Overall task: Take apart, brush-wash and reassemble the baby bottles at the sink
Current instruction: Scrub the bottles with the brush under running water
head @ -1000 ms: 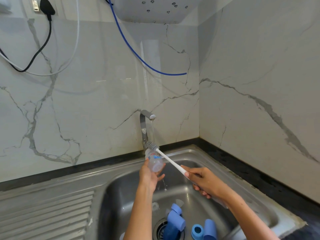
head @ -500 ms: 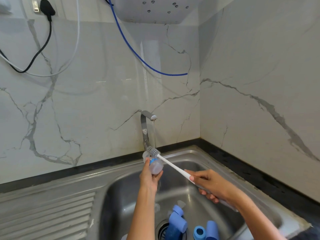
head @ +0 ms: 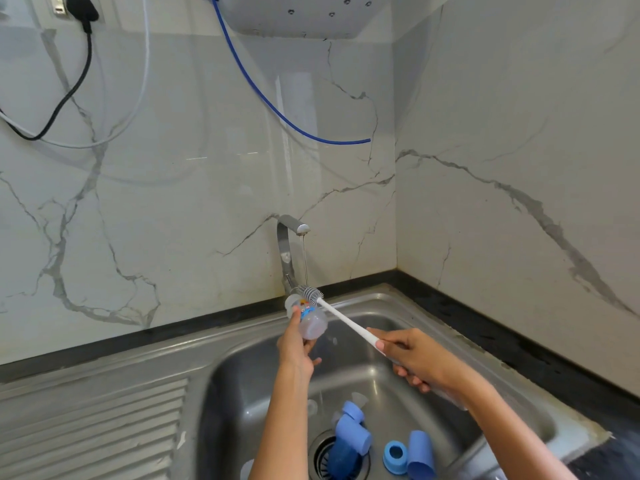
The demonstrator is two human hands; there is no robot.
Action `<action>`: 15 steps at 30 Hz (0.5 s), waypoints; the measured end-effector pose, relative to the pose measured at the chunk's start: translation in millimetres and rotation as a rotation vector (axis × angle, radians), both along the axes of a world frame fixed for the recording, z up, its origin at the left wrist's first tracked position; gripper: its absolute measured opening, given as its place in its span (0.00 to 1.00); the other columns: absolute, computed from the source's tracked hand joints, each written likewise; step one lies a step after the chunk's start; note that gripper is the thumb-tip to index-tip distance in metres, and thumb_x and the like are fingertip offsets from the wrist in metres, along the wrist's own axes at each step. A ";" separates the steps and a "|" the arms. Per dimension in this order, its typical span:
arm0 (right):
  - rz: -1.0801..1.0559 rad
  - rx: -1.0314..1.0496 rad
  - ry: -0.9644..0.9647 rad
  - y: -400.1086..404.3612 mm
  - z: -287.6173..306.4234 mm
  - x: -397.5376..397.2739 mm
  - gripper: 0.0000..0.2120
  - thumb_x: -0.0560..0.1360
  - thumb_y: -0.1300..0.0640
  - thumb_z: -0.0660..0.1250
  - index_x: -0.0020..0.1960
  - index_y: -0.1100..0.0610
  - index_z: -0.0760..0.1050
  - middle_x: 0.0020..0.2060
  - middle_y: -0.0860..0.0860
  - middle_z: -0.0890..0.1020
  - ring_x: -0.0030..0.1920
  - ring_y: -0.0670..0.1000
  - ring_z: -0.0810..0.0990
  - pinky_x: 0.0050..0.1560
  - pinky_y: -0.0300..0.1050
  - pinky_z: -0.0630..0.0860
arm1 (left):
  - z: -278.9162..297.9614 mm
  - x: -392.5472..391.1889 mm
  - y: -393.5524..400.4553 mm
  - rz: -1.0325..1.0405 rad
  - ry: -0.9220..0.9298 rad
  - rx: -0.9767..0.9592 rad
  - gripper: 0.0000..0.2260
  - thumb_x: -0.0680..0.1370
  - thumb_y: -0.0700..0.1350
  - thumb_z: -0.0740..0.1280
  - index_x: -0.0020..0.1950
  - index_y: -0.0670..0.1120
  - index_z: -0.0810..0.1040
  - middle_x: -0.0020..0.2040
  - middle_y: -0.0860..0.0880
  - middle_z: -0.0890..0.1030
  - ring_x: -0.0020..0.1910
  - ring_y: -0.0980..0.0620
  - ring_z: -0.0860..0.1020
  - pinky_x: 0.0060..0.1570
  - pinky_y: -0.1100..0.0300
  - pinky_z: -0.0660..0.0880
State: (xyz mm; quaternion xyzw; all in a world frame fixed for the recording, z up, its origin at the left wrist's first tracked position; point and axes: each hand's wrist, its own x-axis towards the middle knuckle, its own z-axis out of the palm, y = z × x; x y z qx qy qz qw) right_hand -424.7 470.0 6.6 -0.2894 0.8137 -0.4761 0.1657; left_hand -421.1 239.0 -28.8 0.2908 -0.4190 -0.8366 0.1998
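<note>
1. White marble-patterned walls meet in a corner above a steel sink, where a thin stream of water runs from the tap.
2. A person stands at the basin, the left hand curled around a clear baby bottle held just under the stream.
3. The right hand grips the white handle of a bottle brush; its grey bristle head sits beside the bottle's mouth, outside it.
4. Blue caps and collars lie apart near the drain, alongside clear teats.
5. Dismantling looks finished and scrubbing is under way; the remaining parts and all reassembly appear not yet done.
</note>
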 end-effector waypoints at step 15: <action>0.089 0.007 -0.060 7.4 7.7 1.1 0.16 0.81 0.49 0.60 0.68 0.41 0.69 0.28 0.47 0.72 0.24 0.43 0.65 0.23 0.35 0.65 | 12.2 10.2 -6.8 0.017 0.147 0.067 0.20 0.83 0.52 0.55 0.71 0.44 0.65 0.60 0.40 0.77 0.43 0.45 0.79 0.55 0.46 0.70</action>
